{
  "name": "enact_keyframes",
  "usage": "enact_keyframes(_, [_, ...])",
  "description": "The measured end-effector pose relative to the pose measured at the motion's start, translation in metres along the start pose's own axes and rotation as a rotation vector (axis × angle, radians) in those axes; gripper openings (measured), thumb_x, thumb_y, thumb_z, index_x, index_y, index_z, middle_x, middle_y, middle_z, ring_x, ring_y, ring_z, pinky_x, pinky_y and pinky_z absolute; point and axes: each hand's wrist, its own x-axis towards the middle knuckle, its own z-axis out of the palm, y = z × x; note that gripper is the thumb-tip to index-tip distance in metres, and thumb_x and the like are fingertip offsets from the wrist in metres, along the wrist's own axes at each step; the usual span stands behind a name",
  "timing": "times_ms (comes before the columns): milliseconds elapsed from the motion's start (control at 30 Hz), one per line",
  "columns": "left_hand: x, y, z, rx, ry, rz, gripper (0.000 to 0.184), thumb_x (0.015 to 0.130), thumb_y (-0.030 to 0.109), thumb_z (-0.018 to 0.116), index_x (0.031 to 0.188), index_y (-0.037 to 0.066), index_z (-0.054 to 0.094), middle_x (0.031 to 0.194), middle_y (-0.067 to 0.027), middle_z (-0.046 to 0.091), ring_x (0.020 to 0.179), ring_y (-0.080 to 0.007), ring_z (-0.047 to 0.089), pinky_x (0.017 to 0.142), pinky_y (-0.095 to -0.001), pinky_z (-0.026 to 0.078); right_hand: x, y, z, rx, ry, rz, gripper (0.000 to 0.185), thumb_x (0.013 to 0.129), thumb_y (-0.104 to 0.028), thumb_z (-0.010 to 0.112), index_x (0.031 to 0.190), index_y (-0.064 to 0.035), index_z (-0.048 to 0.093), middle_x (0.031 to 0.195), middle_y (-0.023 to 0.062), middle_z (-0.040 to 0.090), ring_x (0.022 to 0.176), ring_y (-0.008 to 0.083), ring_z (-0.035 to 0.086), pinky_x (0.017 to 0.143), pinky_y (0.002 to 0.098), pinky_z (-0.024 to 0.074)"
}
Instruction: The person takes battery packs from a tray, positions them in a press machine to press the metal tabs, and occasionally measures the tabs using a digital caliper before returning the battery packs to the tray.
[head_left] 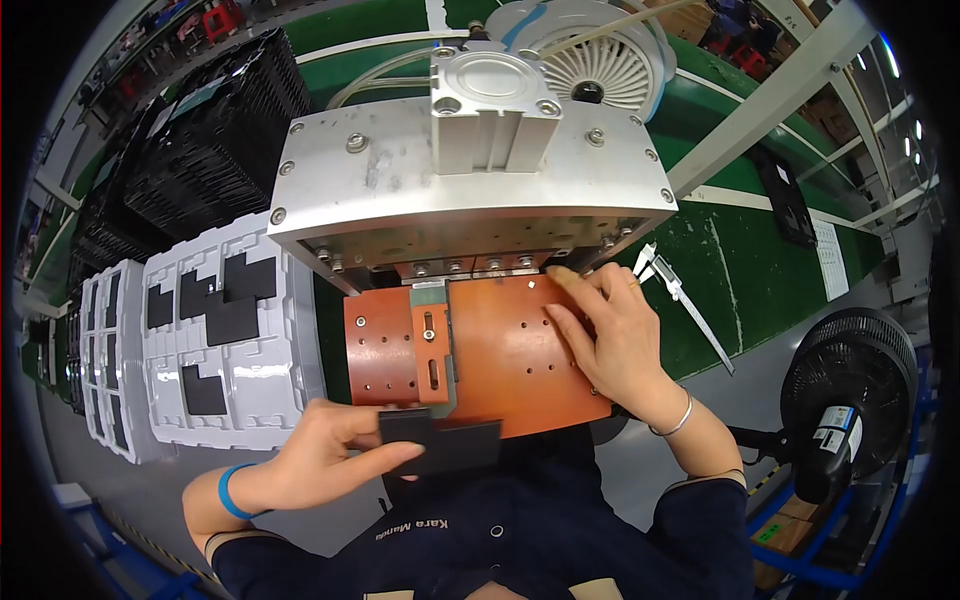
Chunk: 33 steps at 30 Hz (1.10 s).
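My left hand (335, 450) pinches a flat black L-shaped sheet (455, 448) between thumb and fingers, in front of the near edge of an orange base plate (510, 370). My right hand (622, 340) rests over the plate's right part, thumb and index finger apart, with the index fingertip close under the front of a silver press (380, 170). The right hand's other fingers are partly hidden. A slotted orange bracket (432, 360) is fixed on the plate, left of its middle. A tiny white square (531, 284) lies near the plate's far edge.
White trays (160, 400) with black cut sheets stand at left, stacked black trays (200, 150) behind them. A caliper (690, 300) lies on the green mat (735, 270) at right. A black fan (845, 400) stands far right; a slanted metal post (770, 100) rises behind my right hand.
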Motion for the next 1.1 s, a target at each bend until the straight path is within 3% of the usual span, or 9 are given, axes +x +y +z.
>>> enact_keyframes(167, [-0.045,-0.011,-0.03,-0.095,0.362,-0.008,0.01,0.087,0.002,0.069,0.084,-0.006,0.066,0.073,-0.0097,0.07,0.069,-0.0136,0.069,0.056,-0.0252,0.052,0.002,-0.001,0.004,-0.102,0.043,0.043,0.031,0.083,-0.019,0.071,0.112,-0.0083,0.067,0.083,0.0059,0.05,0.077,0.0237,0.054,0.06,0.0335,0.0462])
enact_keyframes(300, [-0.079,-0.026,-0.048,-0.207,0.69,0.018,0.013,0.093,0.003,0.058,0.101,-0.006,0.062,0.083,-0.0104,0.068,0.068,-0.014,0.067,0.058,-0.0262,0.057,0.002,-0.001,0.004,-0.073,-0.012,-0.16,0.03,0.082,-0.014,0.072,0.111,-0.0099,0.068,0.079,0.0048,0.049,0.073,0.0223,0.053,0.058,0.0318,0.0451])
enact_keyframes(500, [-0.105,-0.065,-0.079,-0.09,1.023,0.082,0.022,0.097,0.014,0.058,0.107,-0.005,0.062,0.082,-0.0064,0.067,0.065,-0.0099,0.062,0.056,-0.0221,0.049,0.004,-0.004,0.002,-0.158,0.027,0.001,0.029,0.084,-0.021,0.071,0.109,-0.007,0.068,0.08,0.0064,0.05,0.074,0.0239,0.054,0.061,0.0344,0.0461])
enact_keyframes(567, [-0.113,-0.071,-0.095,0.032,1.102,0.036,0.023,0.097,0.019,0.059,0.106,-0.002,0.062,0.079,-0.0032,0.065,0.062,-0.0073,0.058,0.053,-0.0203,0.039,0.004,-0.003,0.005,-0.195,0.07,-0.021,0.029,0.084,-0.019,0.071,0.11,-0.006,0.068,0.081,0.0078,0.052,0.073,0.0243,0.056,0.061,0.0346,0.0471])
enact_keyframes(667, [-0.135,-0.091,-0.128,0.12,1.295,0.068,0.018,0.097,0.019,0.06,0.096,0.002,0.063,0.071,0.0015,0.058,0.059,-0.0049,0.052,0.05,-0.0212,0.035,0.007,-0.016,0.005,-0.09,0.201,-0.124,0.02,0.078,-0.003,0.074,0.097,-0.0048,0.072,0.079,0.0087,0.056,0.065,0.0239,0.057,0.057,0.0337,0.047])
enact_keyframes(767, [-0.152,-0.094,-0.159,0.044,1.443,-0.023,0.021,0.096,0.026,0.062,0.098,0.005,0.068,0.068,0.0076,0.05,0.057,-0.0009,0.041,0.05,-0.0189,0.029,0.02,-0.05,0.001,0.128,0.134,-0.236,0.016,0.074,-0.001,0.076,0.089,-0.0046,0.071,0.08,0.0071,0.056,0.066,0.0211,0.057,0.058,0.0309,0.0469])
enact_keyframes(900, [-0.17,-0.121,-0.194,0.077,1.309,-0.104,0.025,0.095,0.03,0.063,0.097,0.007,0.07,0.067,0.0088,0.051,0.055,0.0001,0.039,0.048,-0.0175,0.028,0.07,-0.118,0.025,0.32,-0.028,-0.625,0.021,0.075,-0.007,0.075,0.095,-0.0065,0.069,0.089,0.0068,0.061,0.077,0.0248,0.061,0.065,0.0333,0.0505])
enact_keyframes(1033, [-0.162,-0.128,-0.186,0.132,1.254,-0.226,0.025,0.089,0.027,0.069,0.094,0.003,0.071,0.067,0.0039,0.057,0.06,-0.0027,0.048,0.05,-0.022,0.036,0.112,-0.178,0.093,0.378,-0.206,-0.712,0.028,0.084,-0.016,0.069,0.109,-0.0035,0.064,0.101,0.0111,0.064,0.096,0.03,0.06,0.082,0.0371,0.0508])
enact_keyframes(1100, [-0.165,-0.148,-0.188,0.533,1.346,-0.411,0.028,0.085,0.028,0.073,0.096,0.002,0.071,0.069,-0.002,0.06,0.058,-0.0097,0.053,0.052,-0.0275,0.041,0.126,-0.202,0.127,0.316,-0.245,-0.695,0.033,0.084,-0.02,0.07,0.111,-0.0015,0.063,0.102,0.0131,0.065,0.099,0.0315,0.06,0.086,0.0391,0.0492])
